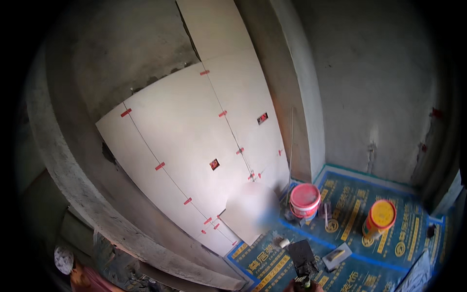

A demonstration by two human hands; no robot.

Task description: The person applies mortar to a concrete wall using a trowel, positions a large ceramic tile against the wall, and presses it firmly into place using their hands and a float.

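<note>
At the lower edge, right of the middle, my right hand (314,287) is closed round the handle of a trowel. Only a little of the hand shows, the rest being cut off by the frame. The dark, flat blade of the trowel (302,257) points away from me over the covered floor. Just right of the blade, a grey flat float (336,257) lies on the floor, with a light-coloured handle on top. A small whitish roll-shaped piece (283,242) lies beyond the blade to the left. My left hand is not in view.
Large beige wall tiles (185,131) carry red clips along their joints. A red-lidded bucket (305,197) and a yellow-topped bucket (382,214) stand on blue-green floor sheeting (360,246). A pole (292,146) leans by the column. Another person (80,272) is at lower left, beyond a concrete ledge (112,219).
</note>
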